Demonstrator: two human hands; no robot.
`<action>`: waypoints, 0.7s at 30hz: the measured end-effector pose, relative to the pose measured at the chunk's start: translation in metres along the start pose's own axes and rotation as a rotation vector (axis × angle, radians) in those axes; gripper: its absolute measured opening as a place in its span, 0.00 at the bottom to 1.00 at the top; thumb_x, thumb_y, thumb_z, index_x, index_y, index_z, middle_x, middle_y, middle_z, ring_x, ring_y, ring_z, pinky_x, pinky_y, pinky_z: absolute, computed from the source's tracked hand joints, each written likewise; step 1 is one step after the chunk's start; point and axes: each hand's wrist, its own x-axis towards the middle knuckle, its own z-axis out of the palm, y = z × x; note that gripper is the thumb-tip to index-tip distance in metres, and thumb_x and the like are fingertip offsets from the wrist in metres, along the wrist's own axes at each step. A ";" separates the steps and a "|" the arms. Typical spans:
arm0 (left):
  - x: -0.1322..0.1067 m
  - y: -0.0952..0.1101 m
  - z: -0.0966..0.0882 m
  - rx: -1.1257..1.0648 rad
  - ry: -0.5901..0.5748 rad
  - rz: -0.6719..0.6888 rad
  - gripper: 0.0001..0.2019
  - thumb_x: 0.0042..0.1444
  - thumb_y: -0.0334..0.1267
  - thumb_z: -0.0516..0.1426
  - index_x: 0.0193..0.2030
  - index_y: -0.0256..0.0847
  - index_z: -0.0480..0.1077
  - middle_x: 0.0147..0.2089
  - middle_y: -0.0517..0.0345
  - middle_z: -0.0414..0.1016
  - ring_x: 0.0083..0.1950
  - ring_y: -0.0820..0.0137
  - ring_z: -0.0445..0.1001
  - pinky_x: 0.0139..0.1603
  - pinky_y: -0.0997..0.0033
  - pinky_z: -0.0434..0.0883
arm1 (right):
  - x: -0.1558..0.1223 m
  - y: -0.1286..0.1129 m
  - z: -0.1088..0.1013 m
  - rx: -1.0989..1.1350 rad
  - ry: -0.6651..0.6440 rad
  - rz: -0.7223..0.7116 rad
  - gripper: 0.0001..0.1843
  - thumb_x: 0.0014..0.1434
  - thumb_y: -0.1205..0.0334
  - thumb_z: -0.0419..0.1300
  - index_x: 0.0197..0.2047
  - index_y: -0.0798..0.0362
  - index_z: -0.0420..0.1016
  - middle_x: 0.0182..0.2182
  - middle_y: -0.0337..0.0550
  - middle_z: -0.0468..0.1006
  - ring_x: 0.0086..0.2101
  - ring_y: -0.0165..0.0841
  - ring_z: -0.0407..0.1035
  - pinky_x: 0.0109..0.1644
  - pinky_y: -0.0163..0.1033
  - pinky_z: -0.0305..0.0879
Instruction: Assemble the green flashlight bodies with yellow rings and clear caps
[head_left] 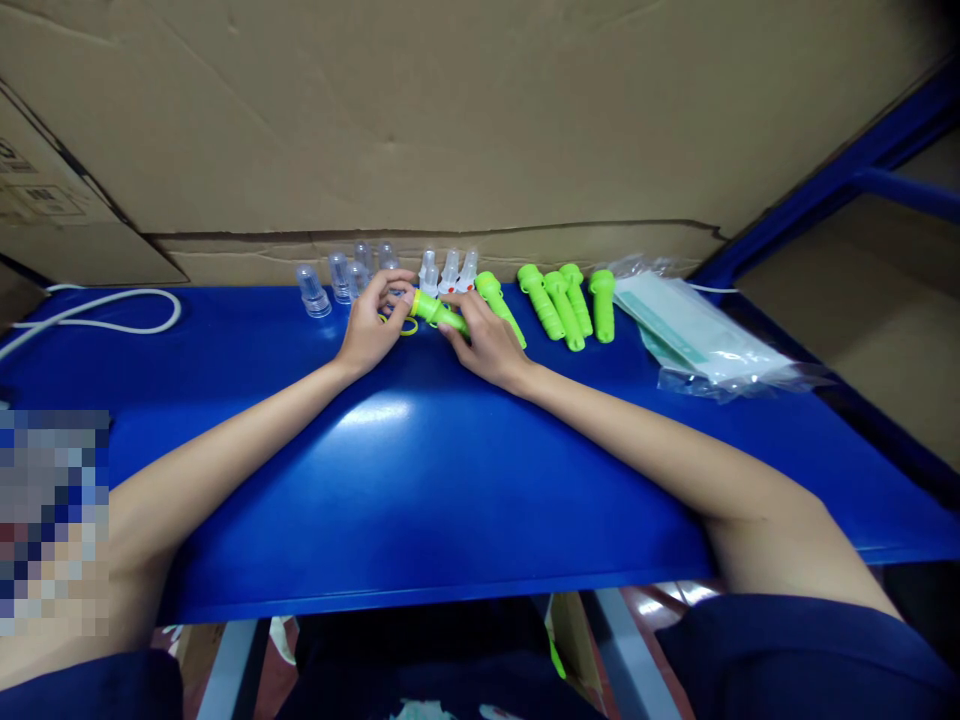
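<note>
Both my hands meet over the table around one lime-green flashlight [437, 311], which lies tilted between them. My left hand [373, 325] pinches its wide head end, where a yellow band shows. The fingers of my right hand [489, 338] close around the narrower handle end. Below my left fingertips lie yellow rings [409, 326], partly hidden by the hand. Just beyond my hands stand several small whitish cone-shaped parts [449, 272], some with a red spot at the base. Another green flashlight [491, 292] lies right behind my right hand, partly covered by it.
Several clear plastic domed caps [313, 292] stand at the back left. More green flashlights [541, 302] lie right of my hands, beside a clear plastic bag [705, 330] with pale sheets inside. A white cable [135, 294] loops at the left. Cardboard [420, 120] walls the blue table [450, 480].
</note>
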 end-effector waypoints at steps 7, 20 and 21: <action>0.000 0.000 0.001 -0.012 0.013 0.019 0.12 0.66 0.38 0.57 0.55 0.42 0.71 0.47 0.54 0.81 0.47 0.71 0.80 0.44 0.73 0.72 | -0.001 0.000 0.001 -0.007 0.000 -0.023 0.26 0.69 0.60 0.52 0.67 0.58 0.64 0.61 0.60 0.72 0.61 0.47 0.68 0.62 0.49 0.70; 0.002 -0.014 0.001 -0.073 0.007 0.073 0.19 0.66 0.43 0.59 0.61 0.41 0.71 0.47 0.53 0.82 0.45 0.72 0.80 0.47 0.72 0.74 | 0.000 0.009 0.009 0.008 0.064 -0.071 0.25 0.66 0.65 0.53 0.66 0.56 0.65 0.59 0.58 0.74 0.57 0.49 0.72 0.55 0.52 0.75; 0.002 -0.014 0.001 -0.073 0.007 0.069 0.19 0.66 0.42 0.59 0.61 0.41 0.71 0.47 0.53 0.82 0.45 0.72 0.80 0.48 0.72 0.74 | 0.000 0.009 0.009 0.010 0.062 -0.070 0.25 0.66 0.65 0.53 0.66 0.55 0.65 0.59 0.58 0.74 0.57 0.49 0.72 0.56 0.53 0.75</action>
